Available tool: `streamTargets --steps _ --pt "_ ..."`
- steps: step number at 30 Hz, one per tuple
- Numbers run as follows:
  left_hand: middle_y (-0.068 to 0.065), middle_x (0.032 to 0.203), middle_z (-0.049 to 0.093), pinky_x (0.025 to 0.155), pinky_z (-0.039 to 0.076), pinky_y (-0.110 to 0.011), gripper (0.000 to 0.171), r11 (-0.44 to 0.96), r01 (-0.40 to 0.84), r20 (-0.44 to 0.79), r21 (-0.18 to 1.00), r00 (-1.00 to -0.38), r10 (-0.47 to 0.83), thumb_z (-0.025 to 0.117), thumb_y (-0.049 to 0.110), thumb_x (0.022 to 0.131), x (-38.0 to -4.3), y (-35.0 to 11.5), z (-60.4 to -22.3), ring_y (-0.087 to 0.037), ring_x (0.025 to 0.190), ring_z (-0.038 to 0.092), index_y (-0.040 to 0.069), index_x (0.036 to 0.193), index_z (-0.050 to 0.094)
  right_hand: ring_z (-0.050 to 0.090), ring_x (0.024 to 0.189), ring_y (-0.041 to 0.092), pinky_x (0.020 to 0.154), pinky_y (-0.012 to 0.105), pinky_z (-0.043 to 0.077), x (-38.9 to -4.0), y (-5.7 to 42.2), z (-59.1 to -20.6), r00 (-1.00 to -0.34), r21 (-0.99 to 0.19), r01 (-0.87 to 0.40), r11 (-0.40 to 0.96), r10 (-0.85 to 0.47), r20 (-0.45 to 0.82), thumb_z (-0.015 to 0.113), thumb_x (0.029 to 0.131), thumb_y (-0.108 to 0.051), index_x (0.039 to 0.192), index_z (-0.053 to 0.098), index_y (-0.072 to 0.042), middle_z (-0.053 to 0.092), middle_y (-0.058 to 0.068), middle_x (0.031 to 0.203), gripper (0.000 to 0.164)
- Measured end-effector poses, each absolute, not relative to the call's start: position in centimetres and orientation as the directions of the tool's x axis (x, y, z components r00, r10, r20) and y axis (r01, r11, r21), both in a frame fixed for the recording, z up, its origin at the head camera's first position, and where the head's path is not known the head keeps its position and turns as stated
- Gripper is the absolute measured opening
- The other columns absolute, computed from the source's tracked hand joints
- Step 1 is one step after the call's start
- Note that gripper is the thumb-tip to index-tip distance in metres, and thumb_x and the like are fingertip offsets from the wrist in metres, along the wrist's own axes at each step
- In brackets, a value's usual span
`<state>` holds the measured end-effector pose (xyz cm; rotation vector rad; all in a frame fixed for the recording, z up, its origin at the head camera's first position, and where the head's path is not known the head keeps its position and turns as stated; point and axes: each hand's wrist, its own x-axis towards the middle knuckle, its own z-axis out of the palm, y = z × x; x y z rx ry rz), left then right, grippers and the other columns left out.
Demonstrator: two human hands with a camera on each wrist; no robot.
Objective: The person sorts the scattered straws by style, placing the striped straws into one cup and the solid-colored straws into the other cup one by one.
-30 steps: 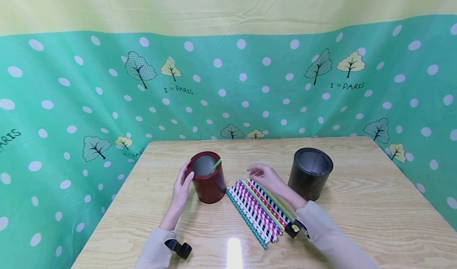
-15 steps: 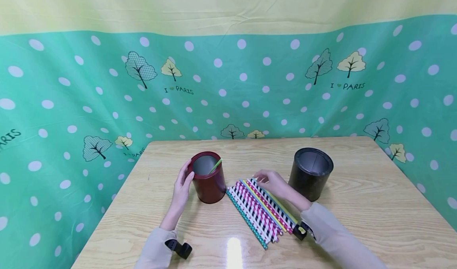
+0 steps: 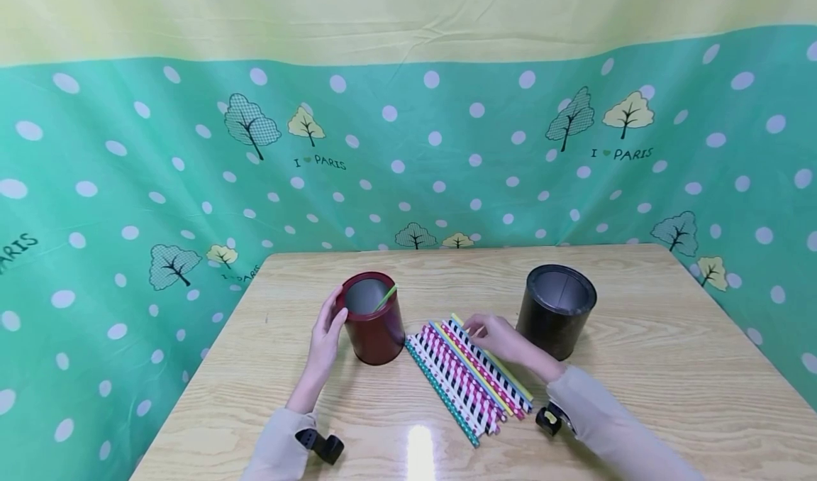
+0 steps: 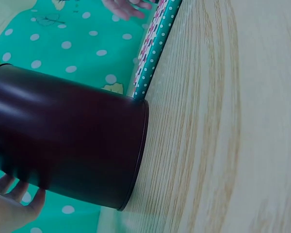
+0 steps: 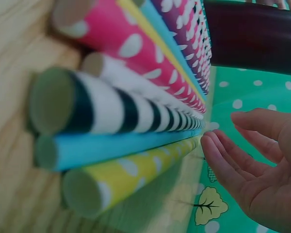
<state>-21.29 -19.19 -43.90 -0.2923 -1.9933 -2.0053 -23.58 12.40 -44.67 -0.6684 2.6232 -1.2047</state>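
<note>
My left hand holds the dark red canister by its left side, with thumb in front and fingers behind near the rim. Inside the canister leans a green straw, its tip above the rim. In the left wrist view several fingertips press on the canister's wall. A flat row of patterned paper straws lies right of the canister. My right hand is at the row's right edge, fingertips by the yellow straw. In the right wrist view thumb and fingers are apart, with nothing between them.
A black canister stands on the wooden table, just behind and right of my right hand. A green polka-dot cloth hangs behind the table. Each wrist wears a black camera.
My right hand has moved right and nearer, from the straws' far ends to the row's right edge. The far end of the yellow straw now shows. My left hand has stayed on the canister.
</note>
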Motion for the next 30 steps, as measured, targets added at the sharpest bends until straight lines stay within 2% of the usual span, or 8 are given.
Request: streamTargets --steps 9,18,30 --pt "-0.016 0.137 0.033 0.091 0.033 -0.012 0.043 0.009 0.358 0.358 0.934 -0.932 -0.065 0.043 0.009 0.093 -21.54 -19.23 -44.09 -0.013 0.118 0.036 0.001 0.134 0.033 0.057 0.078 0.017 0.065 0.026 0.048 -23.65 12.73 -45.14 -0.877 -0.752 -0.313 0.580 -0.481 -0.005 0.056 0.083 -0.001 0.103 0.059 0.003 0.061 0.011 0.090 0.021" --pt "-0.017 0.136 0.034 0.090 0.033 -0.012 0.043 0.012 0.350 0.350 0.937 -0.934 -0.071 0.042 0.008 0.093 -21.41 -19.24 -44.11 -0.013 0.117 0.037 0.001 0.134 0.033 0.056 0.077 0.016 0.065 0.027 0.047 -23.59 12.96 -45.53 -0.872 -0.698 -0.359 0.620 -0.489 0.013 0.058 0.081 0.000 0.101 0.060 0.001 0.061 0.008 0.086 0.020" --pt "-0.018 0.137 0.033 0.091 0.032 -0.011 0.042 0.019 0.355 0.356 0.934 -0.932 -0.063 0.041 0.007 0.093 -21.41 -19.28 -44.00 -0.018 0.120 0.034 0.000 0.134 0.032 0.056 0.078 0.017 0.064 0.026 0.047 -23.83 13.01 -45.45 -0.867 -0.639 -0.385 0.666 -0.499 0.003 0.060 0.080 0.000 0.100 0.062 0.002 0.061 0.008 0.087 0.020"
